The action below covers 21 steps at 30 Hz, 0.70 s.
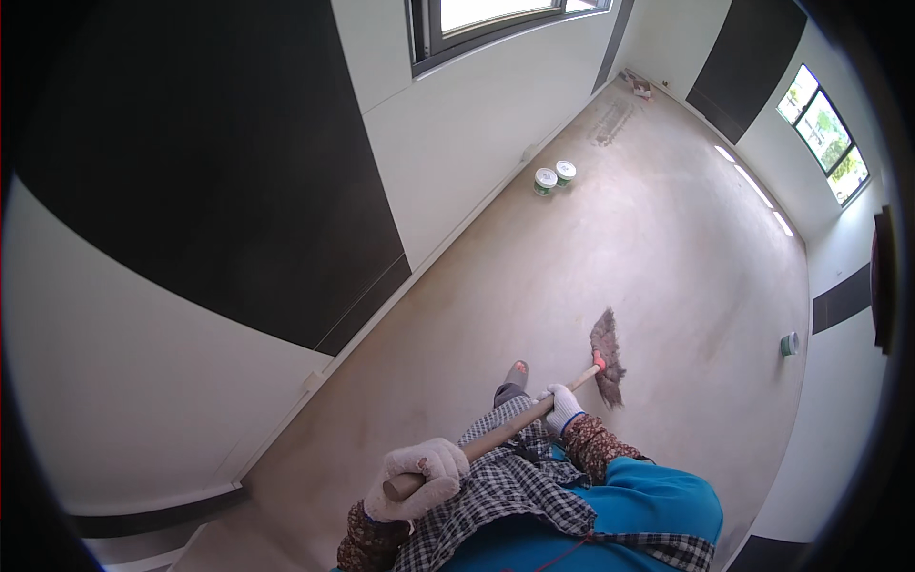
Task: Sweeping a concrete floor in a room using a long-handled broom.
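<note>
Here's the long-handled broom (505,431), brown head (609,383) down on the pale floor (667,238), right of the foot (517,376)! Left hand (427,471), grip clamped round the top end; right hand (562,408), grip clamped lower; two lidded tubs (545,181) beyond.

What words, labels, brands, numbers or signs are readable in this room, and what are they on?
No text is readable.
Nearer white-lidded tub of the pair: marks on its lid, too small to read.
Farther white-lidded tub: likewise.
Lone tub, right side: too small to tell.
Wooden handle: no lettering visible.
</note>
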{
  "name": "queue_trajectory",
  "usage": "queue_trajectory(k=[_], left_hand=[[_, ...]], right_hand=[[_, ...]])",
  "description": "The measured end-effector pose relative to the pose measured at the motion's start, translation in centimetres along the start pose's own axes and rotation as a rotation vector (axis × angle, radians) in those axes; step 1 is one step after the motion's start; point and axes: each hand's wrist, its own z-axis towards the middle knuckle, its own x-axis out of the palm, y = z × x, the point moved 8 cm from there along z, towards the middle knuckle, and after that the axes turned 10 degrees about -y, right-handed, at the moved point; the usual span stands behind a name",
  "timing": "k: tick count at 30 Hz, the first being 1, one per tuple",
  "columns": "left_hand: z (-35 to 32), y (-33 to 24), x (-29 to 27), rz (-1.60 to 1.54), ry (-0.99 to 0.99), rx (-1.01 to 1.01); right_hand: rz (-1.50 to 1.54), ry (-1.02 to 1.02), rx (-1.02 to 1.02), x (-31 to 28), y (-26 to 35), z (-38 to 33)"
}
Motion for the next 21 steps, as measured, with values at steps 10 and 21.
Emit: queue_trajectory(k=[10, 21], left_hand=[[25.3, 7.9, 13.2, 0.17, 0.45, -0.201], [49.2, 13.9, 20.5, 0.141, 0.675, -0.275]], right_hand=[[0.26, -0.043, -0.173, -2.2, 17.8, 5.2], [0.282, -0.073, -0.198, 4.4, 34.1, 13.6]])
